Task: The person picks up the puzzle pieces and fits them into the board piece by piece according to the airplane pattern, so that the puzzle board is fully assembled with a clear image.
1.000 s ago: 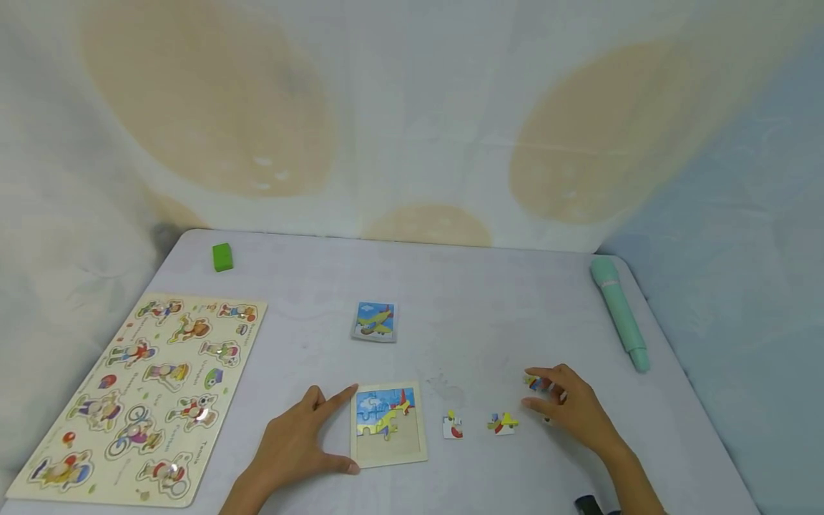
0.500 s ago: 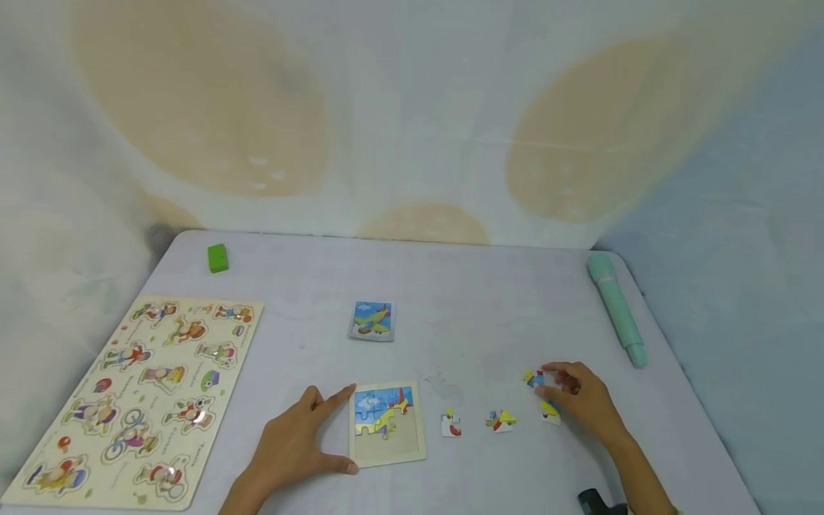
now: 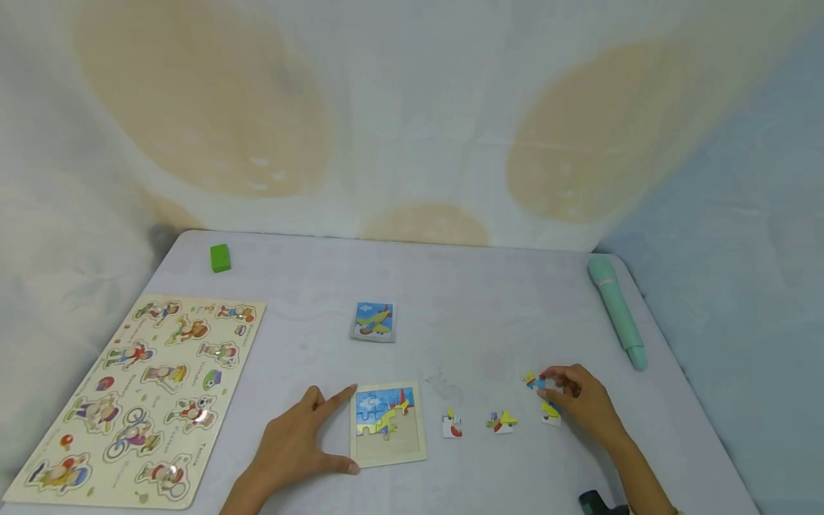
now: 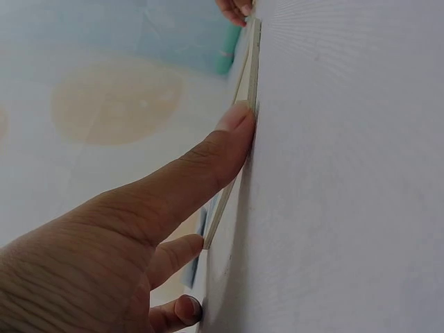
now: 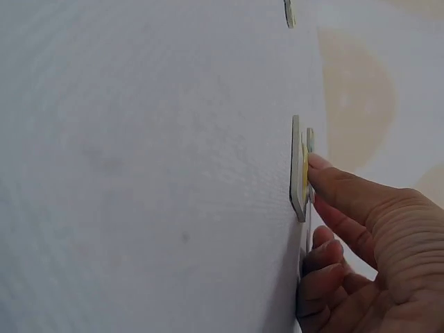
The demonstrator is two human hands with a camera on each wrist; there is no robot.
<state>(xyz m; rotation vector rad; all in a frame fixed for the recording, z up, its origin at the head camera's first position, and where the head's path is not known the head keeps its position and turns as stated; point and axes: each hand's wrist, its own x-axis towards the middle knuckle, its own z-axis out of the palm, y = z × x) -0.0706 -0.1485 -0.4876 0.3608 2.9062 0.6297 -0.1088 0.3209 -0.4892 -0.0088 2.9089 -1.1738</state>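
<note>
In the head view my left hand (image 3: 292, 436) spreads thumb and forefinger along the left side of a small wooden puzzle tray (image 3: 421, 429). The fingertips touch its two left corners. Blue and yellow pieces fill the tray's upper left; bare wood shows elsewhere. My right hand (image 3: 582, 400) pinches a blue, red and yellow puzzle piece (image 3: 533, 380) between thumb and forefinger, partly hidden by them. Just below it lies a yellow-and-white puzzle piece (image 3: 551, 413). Two more pieces, one red and white (image 3: 453, 425) and one with yellow (image 3: 502, 422), lie between tray and right hand.
A large picture-peg board (image 3: 161, 400) covers the table's left side. An aeroplane picture tile (image 3: 373, 321) lies behind the tray. A green block (image 3: 220, 258) stands at the back left, a mint-green microphone-shaped object (image 3: 618, 311) at the right. A dark object (image 3: 592, 502) sits at the front edge.
My right hand has shifted slightly right, uncovering the yellow-and-white piece and more of the pinched piece. My left hand stays at the tray.
</note>
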